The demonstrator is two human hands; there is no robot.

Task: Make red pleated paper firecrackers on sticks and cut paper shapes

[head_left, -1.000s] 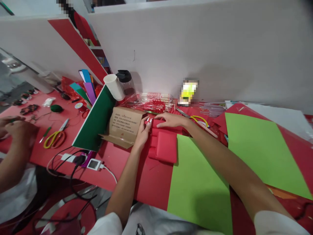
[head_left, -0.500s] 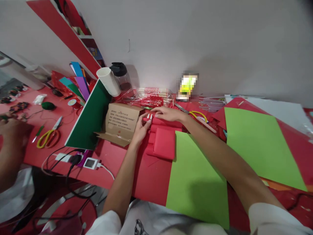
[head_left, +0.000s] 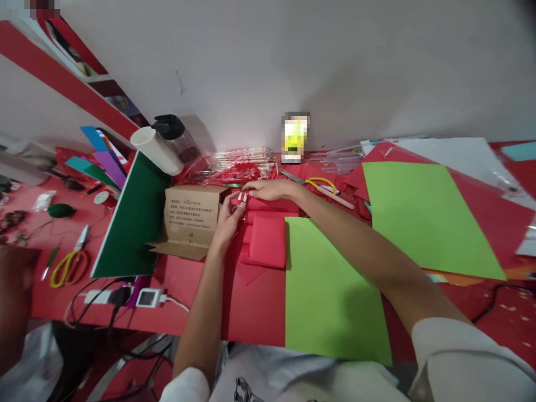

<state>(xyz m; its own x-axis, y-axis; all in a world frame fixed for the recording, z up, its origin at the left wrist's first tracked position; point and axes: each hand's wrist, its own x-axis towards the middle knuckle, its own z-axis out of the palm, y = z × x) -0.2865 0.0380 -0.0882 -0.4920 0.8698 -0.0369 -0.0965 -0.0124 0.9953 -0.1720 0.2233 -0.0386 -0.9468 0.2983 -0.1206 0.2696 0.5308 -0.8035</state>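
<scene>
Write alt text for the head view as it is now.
The left hand holds a small red-and-white piece, the right hand close beside it, beyond a folded red packet on a red table. An open cardboard box stands left, a green sheet lies right, yellow-handled scissors behind.

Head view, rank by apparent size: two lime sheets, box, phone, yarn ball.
1. Near lime sheet and right lime sheet: too alike to rank
2. Box
3. Phone
4. Yarn ball
</scene>
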